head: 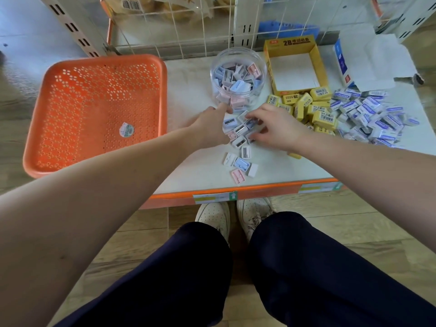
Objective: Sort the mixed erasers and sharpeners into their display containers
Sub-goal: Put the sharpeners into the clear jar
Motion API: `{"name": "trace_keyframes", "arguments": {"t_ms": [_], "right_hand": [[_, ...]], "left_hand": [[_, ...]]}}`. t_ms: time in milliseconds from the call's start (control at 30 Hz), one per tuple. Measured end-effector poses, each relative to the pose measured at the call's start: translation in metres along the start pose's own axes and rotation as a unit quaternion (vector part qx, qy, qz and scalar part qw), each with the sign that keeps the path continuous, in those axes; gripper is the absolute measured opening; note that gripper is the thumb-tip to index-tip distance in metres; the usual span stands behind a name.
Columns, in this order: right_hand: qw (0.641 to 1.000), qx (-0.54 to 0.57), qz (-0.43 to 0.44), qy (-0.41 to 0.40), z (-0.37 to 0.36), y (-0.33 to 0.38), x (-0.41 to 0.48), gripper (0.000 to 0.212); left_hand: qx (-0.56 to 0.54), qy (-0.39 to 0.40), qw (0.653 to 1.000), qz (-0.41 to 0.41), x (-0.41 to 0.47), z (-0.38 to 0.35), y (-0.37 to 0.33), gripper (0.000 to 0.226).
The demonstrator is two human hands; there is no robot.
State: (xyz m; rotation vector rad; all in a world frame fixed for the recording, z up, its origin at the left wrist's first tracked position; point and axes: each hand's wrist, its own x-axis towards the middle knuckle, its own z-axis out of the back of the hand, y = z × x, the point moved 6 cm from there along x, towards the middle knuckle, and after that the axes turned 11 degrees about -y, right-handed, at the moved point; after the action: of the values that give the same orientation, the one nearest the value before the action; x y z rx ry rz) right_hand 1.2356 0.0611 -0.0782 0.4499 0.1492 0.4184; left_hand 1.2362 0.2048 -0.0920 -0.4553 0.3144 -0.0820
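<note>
A clear round jar (238,67) partly filled with pastel sharpeners stands at mid-shelf. In front of it lies a cluster of loose sharpeners (238,131), and a few more sharpeners (240,165) lie nearer the shelf's front edge. My left hand (210,125) rests against the cluster's left side, one finger stretched toward the jar's base. My right hand (276,128) curls over the cluster from the right, fingers and thumb closing round several sharpeners. Yellow erasers (306,105) and blue-white erasers (370,114) lie in heaps at the right.
An orange perforated basket (99,109) sits at the left. An open yellow display box (295,64) and a white-blue box (354,64) stand behind the eraser heaps. Wire racks rise at the back. The shelf's orange front edge (259,188) runs above my shoes.
</note>
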Motion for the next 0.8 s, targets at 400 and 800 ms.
{"name": "trace_keyframes", "arguments": {"t_ms": [400,800], "right_hand": [[0.99,-0.087,0.077,0.08,-0.008,0.004,-0.019,0.076],[0.996,-0.035,0.047,0.066,-0.016,0.012,-0.01,0.07]], "left_hand": [[0.067,0.003,0.99,-0.128,-0.008,-0.004,-0.022,0.055],[0.032,-0.011,0.999,-0.005,0.002,-0.006,0.0,0.06]]}}
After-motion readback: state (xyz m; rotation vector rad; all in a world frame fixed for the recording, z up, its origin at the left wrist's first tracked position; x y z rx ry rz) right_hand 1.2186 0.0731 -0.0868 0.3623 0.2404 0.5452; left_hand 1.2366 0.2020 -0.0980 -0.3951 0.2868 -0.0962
